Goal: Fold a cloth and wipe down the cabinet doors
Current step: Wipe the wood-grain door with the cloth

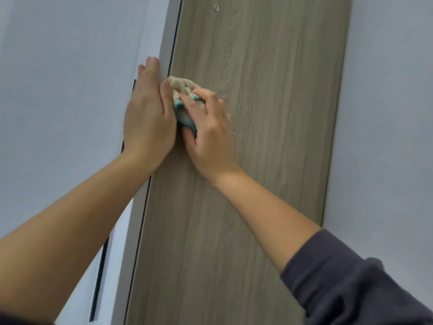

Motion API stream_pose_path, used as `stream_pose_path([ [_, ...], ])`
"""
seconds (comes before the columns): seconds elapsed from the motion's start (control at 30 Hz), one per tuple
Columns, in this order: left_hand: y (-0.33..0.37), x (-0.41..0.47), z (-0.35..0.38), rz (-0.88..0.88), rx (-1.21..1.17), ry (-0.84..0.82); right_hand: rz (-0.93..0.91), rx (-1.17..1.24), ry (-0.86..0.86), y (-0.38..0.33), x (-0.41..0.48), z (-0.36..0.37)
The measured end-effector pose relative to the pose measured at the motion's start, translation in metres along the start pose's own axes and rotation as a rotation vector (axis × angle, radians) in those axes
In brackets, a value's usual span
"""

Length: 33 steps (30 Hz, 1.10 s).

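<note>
One cloth [184, 90] | right hand [210, 127] grips it bunched against cabinet door [269, 113]; left hand [147, 109] flat, fingers straight

what the view keeps back

most of the cloth [185, 86] lies under the right hand [210, 127] and behind the thumb of the left hand [147, 113]. the wood-grain door [269, 113] runs off the top and bottom edges. a small round fitting [215, 7] near its top is too small to identify. the left forearm [70, 219] hides part of a dark strip [99, 277]; the sleeve [351, 285] is cut off at the lower right.
</note>
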<state>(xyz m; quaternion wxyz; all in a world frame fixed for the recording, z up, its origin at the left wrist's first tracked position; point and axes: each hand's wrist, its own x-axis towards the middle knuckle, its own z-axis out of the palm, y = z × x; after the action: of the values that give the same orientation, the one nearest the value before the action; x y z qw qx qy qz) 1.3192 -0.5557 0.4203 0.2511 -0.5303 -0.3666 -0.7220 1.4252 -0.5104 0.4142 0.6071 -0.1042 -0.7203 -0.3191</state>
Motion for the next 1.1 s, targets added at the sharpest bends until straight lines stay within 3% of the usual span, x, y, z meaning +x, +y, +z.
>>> stream_pose_path([
  [0.17, -0.009, -0.026, 0.003, 0.031, 0.062, 0.042, 0.006, -0.021, 0.072, -0.001, -0.004, 0.002],
  [0.33, -0.018, -0.046, 0.003, 0.107, 0.300, 0.009, -0.001, -0.066, 0.107, 0.029, -0.009, -0.003],
  [0.57, -0.018, -0.047, 0.003, 0.120, 0.349, 0.003, 0.478, -0.146, 0.275, 0.149, -0.023, -0.042],
  [0.8, -0.016, -0.050, 0.003, 0.169, 0.485, -0.007, 0.998, -0.350, 0.207, 0.239, -0.050, -0.095],
  [1.1, -0.018, -0.048, 0.006, 0.186, 0.465, 0.013, 1.128, -0.421, 0.210, 0.278, -0.068, -0.108],
])
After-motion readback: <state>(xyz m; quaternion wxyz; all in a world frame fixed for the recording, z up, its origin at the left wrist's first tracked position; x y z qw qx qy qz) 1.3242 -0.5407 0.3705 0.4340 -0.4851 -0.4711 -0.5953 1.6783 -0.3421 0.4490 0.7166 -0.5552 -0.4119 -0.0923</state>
